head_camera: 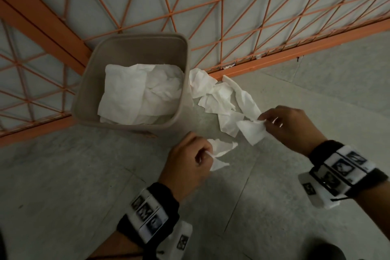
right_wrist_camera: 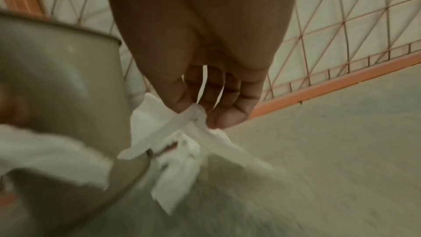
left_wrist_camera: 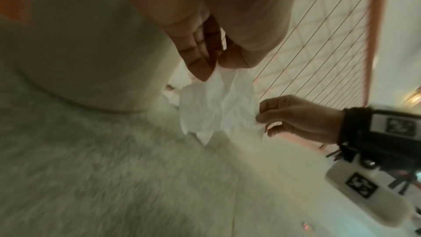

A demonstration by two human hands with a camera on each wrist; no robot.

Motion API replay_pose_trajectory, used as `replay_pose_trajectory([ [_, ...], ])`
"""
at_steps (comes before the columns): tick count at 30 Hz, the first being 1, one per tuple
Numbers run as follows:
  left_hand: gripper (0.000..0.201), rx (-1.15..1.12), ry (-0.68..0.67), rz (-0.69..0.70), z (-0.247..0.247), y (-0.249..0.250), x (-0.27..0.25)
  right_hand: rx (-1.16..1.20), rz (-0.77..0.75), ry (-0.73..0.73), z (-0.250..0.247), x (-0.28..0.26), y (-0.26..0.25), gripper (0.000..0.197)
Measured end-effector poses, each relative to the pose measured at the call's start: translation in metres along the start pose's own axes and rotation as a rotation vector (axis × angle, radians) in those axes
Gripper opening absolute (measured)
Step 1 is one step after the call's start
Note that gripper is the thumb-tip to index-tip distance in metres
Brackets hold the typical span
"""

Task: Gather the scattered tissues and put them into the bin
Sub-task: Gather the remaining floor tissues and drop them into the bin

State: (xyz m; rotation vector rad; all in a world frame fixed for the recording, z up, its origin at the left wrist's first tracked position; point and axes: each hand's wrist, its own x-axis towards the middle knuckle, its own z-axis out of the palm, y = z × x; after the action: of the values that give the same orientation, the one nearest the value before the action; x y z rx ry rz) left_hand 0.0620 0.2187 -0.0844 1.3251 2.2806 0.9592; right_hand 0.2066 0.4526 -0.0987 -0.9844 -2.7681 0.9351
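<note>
an orange mesh fence (head_camera: 232, 6) is standing along the far side of the grey floor (head_camera: 63, 175), and the beige bin (head_camera: 88, 82) is sitting on the floor in the corner of that fence, already holding a heap of white tissues (head_camera: 139, 95). just to the right of the bin, loose tissue pieces (head_camera: 219, 95) are lying scattered on the floor along the foot of the fence. nearer the person, the left hand (head_camera: 185, 167) is hanging just in front of the bin, its grip pinching a crumpled tissue scrap (head_camera: 219, 152) between thumb and fingertips (the left wrist view shows the scrap dangling below the fingers (left_wrist_camera: 198, 64)). further right, the right hand (head_camera: 291, 126) is pinching another tissue piece (head_camera: 251, 131) at its corner, at the near end of the scattered pieces. both wrists are wearing black bands (head_camera: 329, 154) carrying printed markers.
</note>
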Motion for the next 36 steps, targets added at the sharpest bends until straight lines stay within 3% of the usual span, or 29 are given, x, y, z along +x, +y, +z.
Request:
replay_pose_trajectory([
  [7, 0.006, -0.145, 0.144, 0.080, -0.130, 0.060, -0.025, 0.357, -0.034, -0.049, -0.089, -0.014, -0.091, 0.024],
  [12, 0.015, 0.038, 0.402, 0.086, -0.205, 0.065, -0.005, 0.525, -0.229, -0.113, -0.129, -0.016, -0.175, 0.017],
  [16, 0.020, 0.314, 0.517, 0.159, -0.221, 0.046, 0.032, 0.643, -0.283, -0.190, -0.135, 0.002, -0.229, 0.012],
  [20, 0.015, 0.522, 0.213, 0.044, -0.206, 0.010, 0.060, 0.690, -0.237, -0.234, -0.109, 0.034, -0.262, 0.017],
  [23, 0.018, 0.538, -0.045, -0.036, -0.201, -0.001, 0.052, 0.281, -0.334, -0.168, -0.077, 0.053, -0.270, 0.020],
  [25, 0.016, 0.517, -0.102, -0.048, -0.205, -0.002, 0.040, -0.035, -0.401, -0.147, -0.059, 0.061, -0.266, 0.024],
  [28, 0.031, 0.521, -0.051, 0.026, -0.213, -0.003, 0.017, -0.303, -0.461, -0.254, -0.042, 0.065, -0.254, 0.035],
  [30, 0.031, 0.441, 0.082, 0.080, -0.213, 0.008, -0.004, -0.328, -0.529, -0.281, -0.044, 0.062, -0.248, 0.040],
  [33, 0.021, 0.292, 0.241, 0.213, -0.194, 0.036, -0.034, -0.163, -0.634, -0.150, -0.061, 0.054, -0.235, 0.039],
  [36, 0.019, 0.149, 0.154, 0.331, -0.150, 0.051, -0.049, 0.066, -0.600, 0.075, -0.074, 0.051, -0.203, 0.031],
])
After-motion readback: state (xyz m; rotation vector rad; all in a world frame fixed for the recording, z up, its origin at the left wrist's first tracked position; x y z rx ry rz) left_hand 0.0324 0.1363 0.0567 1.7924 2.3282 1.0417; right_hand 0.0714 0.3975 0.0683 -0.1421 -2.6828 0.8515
